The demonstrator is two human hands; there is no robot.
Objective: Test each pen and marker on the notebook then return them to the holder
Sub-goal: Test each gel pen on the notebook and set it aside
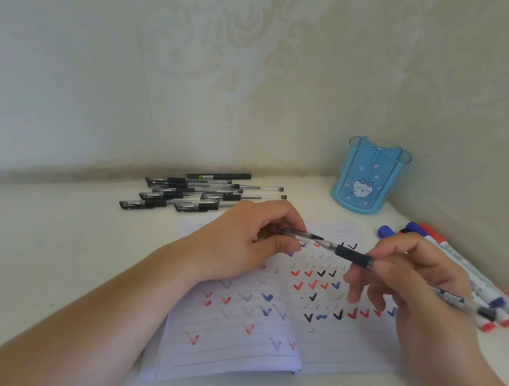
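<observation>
**penfan22:** ok so where's everything sitting right now?

**deskcam_guy:** Open lined notebook (320,346) lies flat on the white desk (57,252), pages covered in red, blue and black check marks. Both hands are above it. The right hand (423,284) has its fingers closed round a clear gel pen (353,257) at the black grip, barrel running back over the hand. The left hand (249,241) pinches the pen's cap (300,235), which is at the pen's tip end; can't tell if it's fully seated.

**penfan22:** and the rest?

**deskcam_guy:** A bunch of black gel pens (191,195) lies behind the notebook on the left. The blue cartoon pen holder (368,181) stands upright in the corner, nothing sticking out. Red and blue markers (467,273) lie along the right wall.
</observation>
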